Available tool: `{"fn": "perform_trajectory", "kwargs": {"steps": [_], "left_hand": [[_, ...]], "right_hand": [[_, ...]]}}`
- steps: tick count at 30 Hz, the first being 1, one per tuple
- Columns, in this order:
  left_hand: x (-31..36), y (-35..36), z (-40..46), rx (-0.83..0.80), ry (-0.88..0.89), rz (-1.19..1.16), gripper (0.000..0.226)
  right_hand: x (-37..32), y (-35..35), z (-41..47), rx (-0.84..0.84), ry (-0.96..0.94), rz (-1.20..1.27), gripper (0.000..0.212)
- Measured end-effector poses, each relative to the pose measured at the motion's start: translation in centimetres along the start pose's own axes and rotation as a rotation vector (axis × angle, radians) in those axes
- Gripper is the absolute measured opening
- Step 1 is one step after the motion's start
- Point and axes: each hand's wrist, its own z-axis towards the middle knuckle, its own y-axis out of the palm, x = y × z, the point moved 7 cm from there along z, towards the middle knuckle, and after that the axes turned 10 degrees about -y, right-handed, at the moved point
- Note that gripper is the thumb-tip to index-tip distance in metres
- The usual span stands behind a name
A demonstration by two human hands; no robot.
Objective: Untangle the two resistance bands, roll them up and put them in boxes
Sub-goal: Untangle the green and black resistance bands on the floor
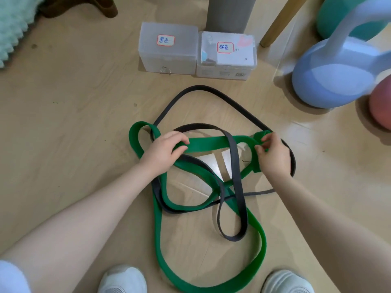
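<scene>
A wide green resistance band (211,142) and a narrower black band (234,161) lie looped through each other on the wooden floor. My left hand (163,151) grips the green band's flat stretch at its left part. My right hand (273,153) pinches a folded bunch of the green band at the right, where the black band passes close behind. Two translucent boxes stand side by side beyond the bands, lids closed: the left box (169,58) with a red-framed label, the right box (226,66) with another label.
A light blue kettlebell (338,79) stands at the right, with a pink ball (380,106) beside it and a teal ball (330,15) behind. A grey post (228,13) and a wooden leg (275,30) rise behind the boxes. My white shoes (122,280) are at the bottom edge.
</scene>
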Motion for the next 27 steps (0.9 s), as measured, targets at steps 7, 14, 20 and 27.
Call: {"fn": "perform_trajectory", "kwargs": {"steps": [7, 14, 20, 27], "left_hand": [[0.0, 1.8, 0.0, -0.098, -0.105, 0.095, 0.035], [0.0, 0.3, 3.8, 0.041, -0.22, 0.147, 0.039], [-2.0, 1.4, 6.7, -0.028, -0.312, 0.296, 0.037], [-3.3, 2.4, 7.5, -0.137, -0.418, 0.387, 0.023]], "right_hand": [[-0.5, 0.4, -1.4, -0.13, -0.144, -0.515, 0.024], [-6.1, 4.1, -2.0, -0.265, -0.499, -0.551, 0.042], [-5.5, 7.5, 0.6, -0.497, -0.341, -0.755, 0.045], [-4.2, 7.4, 1.8, -0.377, -0.189, -0.487, 0.022]]}}
